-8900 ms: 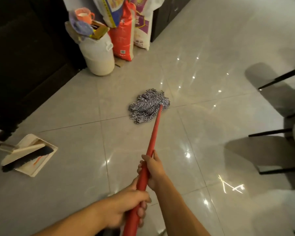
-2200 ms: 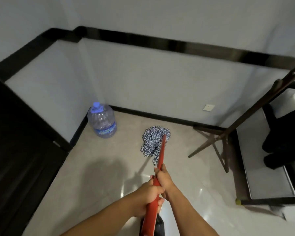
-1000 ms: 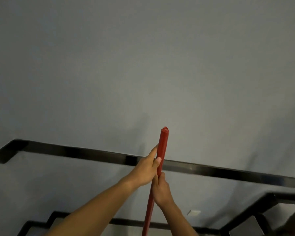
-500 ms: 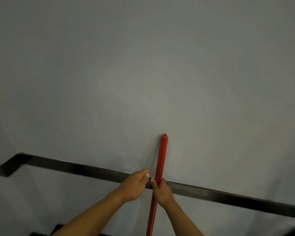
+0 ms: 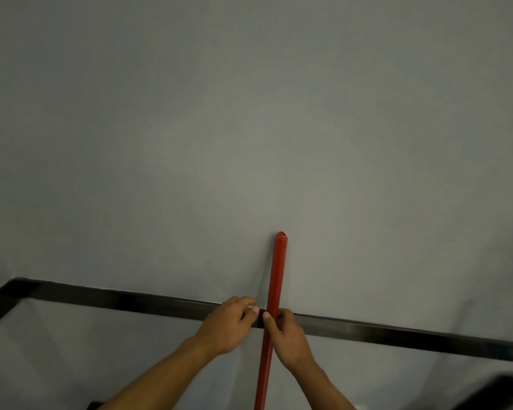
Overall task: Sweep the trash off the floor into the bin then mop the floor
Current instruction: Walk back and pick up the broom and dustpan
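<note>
Head view: mop handle [image 5: 274, 291] stood near-vertical at lower centre against the wall [image 5: 249, 128]. My right hand [image 5: 286, 335] pinched it; my left hand [image 5: 230, 325], loosely curled and empty, sat just left, not touching. Mop head out of frame.

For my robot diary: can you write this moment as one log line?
mop handle: upright by wall | right hand: gripping it | left hand: off, beside it | mop head: hidden

text: none showing as readable | labels: none | brands: none | numbers: none | signs: none | surfaces in view are carrying no lettering
</note>
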Motion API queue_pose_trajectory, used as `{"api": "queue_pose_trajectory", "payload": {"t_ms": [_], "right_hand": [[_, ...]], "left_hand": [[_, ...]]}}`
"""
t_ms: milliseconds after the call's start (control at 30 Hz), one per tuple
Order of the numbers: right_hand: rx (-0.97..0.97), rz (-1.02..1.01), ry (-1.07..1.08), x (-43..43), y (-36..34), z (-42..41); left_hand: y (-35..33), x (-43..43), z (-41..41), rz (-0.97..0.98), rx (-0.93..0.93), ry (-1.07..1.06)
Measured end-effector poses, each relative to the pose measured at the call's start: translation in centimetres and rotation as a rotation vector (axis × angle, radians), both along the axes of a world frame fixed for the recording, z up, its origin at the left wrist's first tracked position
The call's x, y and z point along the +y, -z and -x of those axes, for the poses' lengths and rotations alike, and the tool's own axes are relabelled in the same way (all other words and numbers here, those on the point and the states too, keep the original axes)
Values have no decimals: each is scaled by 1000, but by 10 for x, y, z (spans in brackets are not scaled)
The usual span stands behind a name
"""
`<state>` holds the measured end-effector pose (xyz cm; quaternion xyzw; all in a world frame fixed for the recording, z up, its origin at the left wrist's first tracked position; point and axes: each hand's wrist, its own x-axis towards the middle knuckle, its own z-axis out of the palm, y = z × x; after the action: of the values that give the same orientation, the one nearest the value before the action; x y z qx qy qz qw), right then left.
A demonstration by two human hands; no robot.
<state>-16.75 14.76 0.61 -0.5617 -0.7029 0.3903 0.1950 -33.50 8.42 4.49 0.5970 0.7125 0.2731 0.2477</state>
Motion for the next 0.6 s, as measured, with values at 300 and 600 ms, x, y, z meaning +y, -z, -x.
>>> {"api": "queue_pose_trajectory", "payload": {"t_ms": [300, 600], "right_hand": [[-282, -167, -50, -43, -30, -33], [-573, -207, 71, -109, -60, -108]], "left_hand": [[-8, -21, 1, -127, 81, 153], [-14, -45, -56, -221, 186, 424]]}}
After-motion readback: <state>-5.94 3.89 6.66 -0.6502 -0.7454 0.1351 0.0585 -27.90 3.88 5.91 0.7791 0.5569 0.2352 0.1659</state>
